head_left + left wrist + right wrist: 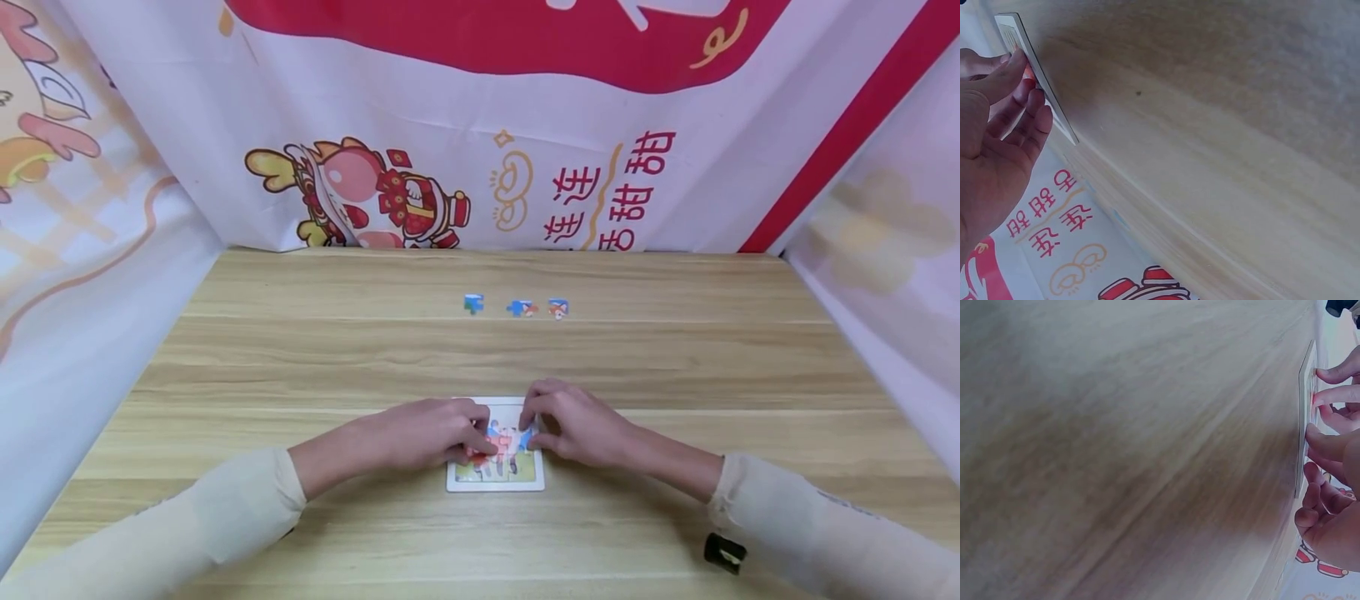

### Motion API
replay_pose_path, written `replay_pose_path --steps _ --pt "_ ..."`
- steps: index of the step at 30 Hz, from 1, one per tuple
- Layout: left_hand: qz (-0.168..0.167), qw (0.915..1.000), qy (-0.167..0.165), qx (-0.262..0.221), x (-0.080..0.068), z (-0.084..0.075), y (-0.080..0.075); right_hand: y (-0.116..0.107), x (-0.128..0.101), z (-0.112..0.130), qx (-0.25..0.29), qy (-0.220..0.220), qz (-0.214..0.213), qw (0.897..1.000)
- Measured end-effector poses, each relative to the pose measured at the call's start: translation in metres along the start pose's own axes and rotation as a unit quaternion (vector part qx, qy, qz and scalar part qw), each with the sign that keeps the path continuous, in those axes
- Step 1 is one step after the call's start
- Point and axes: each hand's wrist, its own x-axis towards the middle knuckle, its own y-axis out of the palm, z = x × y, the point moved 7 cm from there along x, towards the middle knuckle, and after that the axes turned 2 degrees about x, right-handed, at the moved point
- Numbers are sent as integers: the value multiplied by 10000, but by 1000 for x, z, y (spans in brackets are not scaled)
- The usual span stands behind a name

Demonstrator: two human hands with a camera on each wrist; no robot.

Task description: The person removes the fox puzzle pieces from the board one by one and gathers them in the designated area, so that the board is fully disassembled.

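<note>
From my head camera I see both my hands meeting over a small white-framed puzzle board [496, 482] that lies flat on the wooden bench [300, 358], close to my body. My left hand [431, 433] rests on the board's left part, fingers fairly straight and pressing down, probably to keep the board from sliding. My right hand [573, 425] has its fingers bent, tips down on a blue piece [527, 437] at the board's right side (whether I pinch it or only push it, I cannot tell). Three loose pieces [517, 307] lie in a row well apart, farther up the bench, likely set aside within reach. From my left wrist, my left hand's fingertips [1019, 69] lie extended against the board's face [1011, 34], holding nothing. From my right wrist, my right hand's fingers [1329, 444] curl onto the board's edge [1305, 412]; the piece itself is hidden.
</note>
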Motion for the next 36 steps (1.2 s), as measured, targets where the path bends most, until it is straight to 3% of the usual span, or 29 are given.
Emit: replay_pose_path --steps 4,9,14,19,25,30,36 --pt "-6 10000 66 68 1 -1 0 -1 1 0 339 88 65 9994" --pt "30 10000 -60 -19 1 0 -1 -5 2 -4 1227 64 138 9923" --pt "34 9999 -118 -60 0 0 -1 -26 9 -26 1805 148 -448 9824" --pt "-57 10000 -39 25 0 -1 0 -56 23 -68 1574 957 -1285 9744" --pt "14 9999 -107 11 0 -2 0 -77 39 -103 1274 1682 -1747 9617" --pt "20 9999 -138 7 0 -2 0 -84 45 -111 867 1826 -1890 9609" --pt "-71 9997 -211 -31 -2 0 1 -86 49 -109 145 1675 -1887 9675"
